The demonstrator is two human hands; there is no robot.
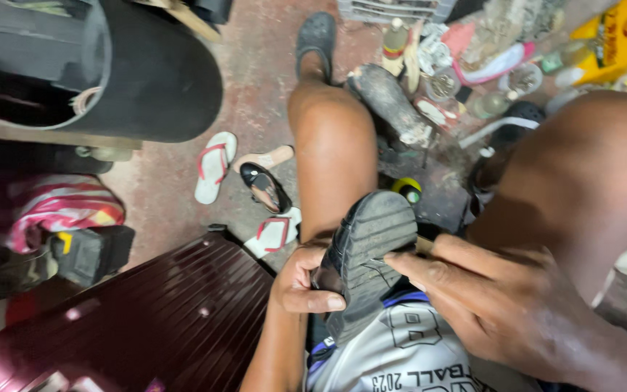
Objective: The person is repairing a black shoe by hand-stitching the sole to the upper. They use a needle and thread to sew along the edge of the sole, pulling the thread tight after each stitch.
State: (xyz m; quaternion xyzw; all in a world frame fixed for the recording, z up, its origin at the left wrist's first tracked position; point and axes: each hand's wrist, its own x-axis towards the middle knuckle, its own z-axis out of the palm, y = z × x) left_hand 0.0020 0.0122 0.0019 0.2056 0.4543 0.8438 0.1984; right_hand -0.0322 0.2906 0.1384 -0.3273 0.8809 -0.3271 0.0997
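Observation:
A black shoe (371, 247) lies sole-up on my lap, its worn grey tread facing me. My left hand (300, 282) grips its left edge near the heel, thumb across the sole. My right hand (498, 301) rests on the shoe's right side, fingers pinched at the sole's edge where a thin thread (382, 265) crosses the tread. Whether a needle is between the fingers is too small to tell. My bare knee (332, 138) rises behind the shoe, and a grey printed garment (400, 348) lies under it.
A dark red ribbed case (154, 319) sits at lower left. On the floor lie white-and-red flip-flops (214, 165), a black heeled shoe (266, 187), another worn shoe (390, 101), bottles and clutter (473, 65). A black rounded bin (146, 72) stands at upper left.

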